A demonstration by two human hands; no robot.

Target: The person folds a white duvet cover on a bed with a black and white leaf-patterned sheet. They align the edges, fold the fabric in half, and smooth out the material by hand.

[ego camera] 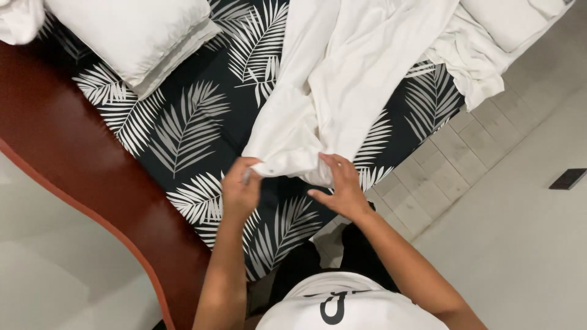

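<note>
A large white sheet (342,79) lies crumpled across a bed covered in black fabric with white palm leaves (189,122). My left hand (240,188) pinches the near corner of the white sheet between thumb and fingers. My right hand (342,183) grips the bunched edge of the same sheet just to the right. Both hands sit close together over the bed's near corner, and the sheet runs away from them toward the far side.
A white pillow (134,36) rests at the upper left, with another white pillow (510,21) at the upper right. A dark red wooden headboard (67,153) curves along the left. Grey floor tiles (440,171) lie to the right, with a dark wall plate (567,179) beyond.
</note>
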